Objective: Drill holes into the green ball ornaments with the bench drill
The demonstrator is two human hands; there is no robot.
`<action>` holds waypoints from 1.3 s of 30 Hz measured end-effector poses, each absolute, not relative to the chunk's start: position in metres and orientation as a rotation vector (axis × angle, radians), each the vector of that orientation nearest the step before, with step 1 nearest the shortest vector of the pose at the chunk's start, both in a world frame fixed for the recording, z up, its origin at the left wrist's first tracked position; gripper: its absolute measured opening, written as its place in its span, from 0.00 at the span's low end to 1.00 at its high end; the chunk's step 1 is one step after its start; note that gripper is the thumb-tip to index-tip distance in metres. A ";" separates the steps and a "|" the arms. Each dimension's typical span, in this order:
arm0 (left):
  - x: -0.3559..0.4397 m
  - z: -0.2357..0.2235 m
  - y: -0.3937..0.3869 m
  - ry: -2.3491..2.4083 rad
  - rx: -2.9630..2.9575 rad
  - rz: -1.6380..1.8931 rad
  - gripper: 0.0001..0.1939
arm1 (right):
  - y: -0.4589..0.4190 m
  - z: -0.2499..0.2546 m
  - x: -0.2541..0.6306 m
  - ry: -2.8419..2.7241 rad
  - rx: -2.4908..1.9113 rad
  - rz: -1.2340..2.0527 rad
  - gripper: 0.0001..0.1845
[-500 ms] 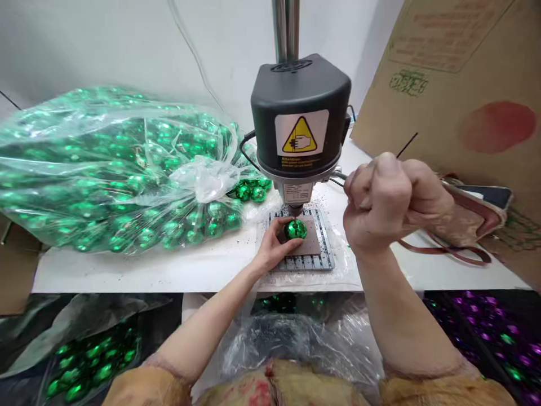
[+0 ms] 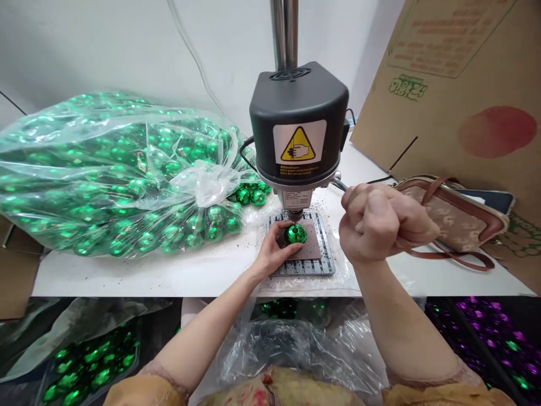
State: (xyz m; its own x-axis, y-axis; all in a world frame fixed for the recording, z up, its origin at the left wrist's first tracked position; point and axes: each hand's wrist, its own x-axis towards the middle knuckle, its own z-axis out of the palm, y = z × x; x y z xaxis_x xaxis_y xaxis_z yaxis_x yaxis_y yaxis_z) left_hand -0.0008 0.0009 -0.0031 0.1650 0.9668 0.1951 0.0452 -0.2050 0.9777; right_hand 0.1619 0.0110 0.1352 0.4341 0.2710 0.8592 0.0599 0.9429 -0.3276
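My left hand [image 2: 274, 246] pinches a shiny green faceted ball [image 2: 295, 233] between thumb and fingers, on a brownish square pad [image 2: 311, 248]. Directly above the ball is the chuck [image 2: 295, 215] of a black bench drill press [image 2: 299, 124] with a yellow warning label; whether a bit enters the ball is hard to make out. My right hand [image 2: 380, 223] is a fist around the end of the drill press's metal lever [image 2: 339, 183], to the right of the machine. Under the pad lies the slotted metal base plate [image 2: 327, 262], specked with dark shavings.
A large clear plastic bag [image 2: 105, 175] full of green balls lies at left, with several loose balls [image 2: 251, 195] beside its knot. A handbag [image 2: 460, 220] and a cardboard box [image 2: 465, 73] stand at right. Trays of green balls [image 2: 91, 361] and purple balls [image 2: 499, 338] sit below the table.
My right hand has come slightly down and left with the lever, uncovering more of the handbag. My left hand still holds the green ball in place. The view has shifted slightly.
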 end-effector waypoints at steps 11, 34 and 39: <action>0.001 -0.001 0.000 1.012 1.412 1.210 0.30 | 0.017 0.128 0.164 -1.188 -0.141 0.013 0.21; -0.033 -0.029 -0.112 1.065 2.272 1.164 0.22 | 0.020 0.196 0.161 -1.077 -0.554 0.374 0.24; -0.059 -0.059 -0.161 1.012 2.631 0.566 0.28 | 0.016 0.195 0.160 -1.037 -0.581 0.390 0.23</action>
State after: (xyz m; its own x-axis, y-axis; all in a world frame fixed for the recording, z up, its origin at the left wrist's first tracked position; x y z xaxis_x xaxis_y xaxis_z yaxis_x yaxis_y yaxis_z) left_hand -0.0594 -0.1611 -0.0590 0.6806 0.6846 0.2610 0.5810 -0.7213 0.3770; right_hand 0.1603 0.0155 0.1951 0.4619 0.5600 0.6878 -0.0320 0.7855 -0.6180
